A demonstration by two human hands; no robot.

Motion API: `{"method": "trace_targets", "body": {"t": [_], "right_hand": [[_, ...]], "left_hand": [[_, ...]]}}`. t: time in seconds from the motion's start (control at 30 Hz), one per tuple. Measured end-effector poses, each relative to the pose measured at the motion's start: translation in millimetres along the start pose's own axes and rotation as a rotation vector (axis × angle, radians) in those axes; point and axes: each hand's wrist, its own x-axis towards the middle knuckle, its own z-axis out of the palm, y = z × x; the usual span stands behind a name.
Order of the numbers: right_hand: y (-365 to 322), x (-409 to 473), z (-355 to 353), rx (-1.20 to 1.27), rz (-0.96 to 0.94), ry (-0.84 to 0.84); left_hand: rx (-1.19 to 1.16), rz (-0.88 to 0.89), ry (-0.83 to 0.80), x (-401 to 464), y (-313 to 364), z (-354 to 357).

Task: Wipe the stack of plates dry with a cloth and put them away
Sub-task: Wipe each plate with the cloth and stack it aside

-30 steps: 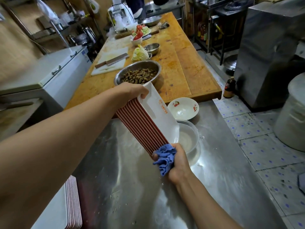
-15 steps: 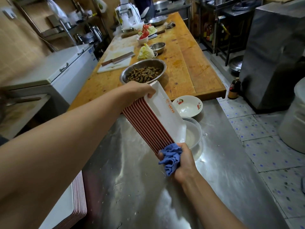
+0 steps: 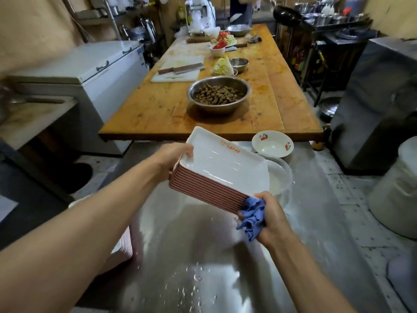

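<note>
A stack of rectangular plates (image 3: 223, 168), white inside with red-striped edges, hangs tilted above the wet steel counter (image 3: 203, 256). My left hand (image 3: 173, 158) grips the stack's far left end, thumb on the top plate. My right hand (image 3: 268, 219) clutches a crumpled blue cloth (image 3: 251, 216) and presses it against the stack's near right corner. A second stack of the same plates (image 3: 123, 245) lies at the counter's left edge, mostly hidden behind my left forearm.
Right behind the stack stand a clear bowl (image 3: 281, 177) and a white cherry-print bowl (image 3: 273, 143). Beyond lies a wooden table (image 3: 158, 109) with a steel bowl of brown food (image 3: 218, 93), a cleaver on a white board (image 3: 180, 68) and vegetables. A white bucket (image 3: 397, 188) stands on the floor at right.
The stack has tipped from steeply on edge toward flatter, its white top face now turned up. The view has lifted and pulled back. Both hands keep their grips.
</note>
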Motion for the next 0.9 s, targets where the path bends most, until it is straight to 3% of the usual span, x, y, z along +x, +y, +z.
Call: {"method": "trace_targets", "body": {"t": [0.47,0.63,0.9], "right_hand": [[102.7,-22.9,3.4,-0.225,-0.080,0.281],[118.9,-26.5,-3.4,-0.294,-0.077,0.314],[131.3,-16.2,-21.5,-0.365,-0.039,0.309]], "left_hand": [[-0.457,-0.150,-0.056,-27.0,-190.6,-33.3],[-0.607,-0.091,-0.071,-28.1,-223.6,-27.3],[-0.624,-0.054,-0.005,-24.2,-250.4,-14.3]]}}
